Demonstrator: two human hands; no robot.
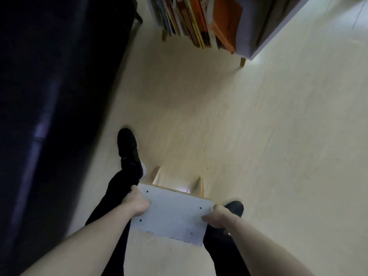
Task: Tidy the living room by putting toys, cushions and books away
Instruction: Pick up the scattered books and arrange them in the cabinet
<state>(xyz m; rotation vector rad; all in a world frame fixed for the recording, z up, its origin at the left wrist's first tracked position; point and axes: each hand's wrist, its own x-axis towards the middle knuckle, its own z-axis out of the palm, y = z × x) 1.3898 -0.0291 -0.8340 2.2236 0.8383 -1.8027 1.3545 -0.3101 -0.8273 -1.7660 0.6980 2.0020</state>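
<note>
A small stool (171, 214) with a pale grey top and light wooden legs hangs above the floor in front of me. My left hand (137, 202) grips its left edge, fingers curled under. My right hand (216, 216) grips its right edge the same way. Ahead at the top stands a low bookshelf (256, 42) on short wooden legs, packed with several upright books (199, 20), many with orange covers.
A large dark piece of furniture (49, 96) fills the left side. The pale floor (258, 146) stretches between me and the bookshelf. My legs in dark trousers and black shoes (128, 146) step forward below the stool.
</note>
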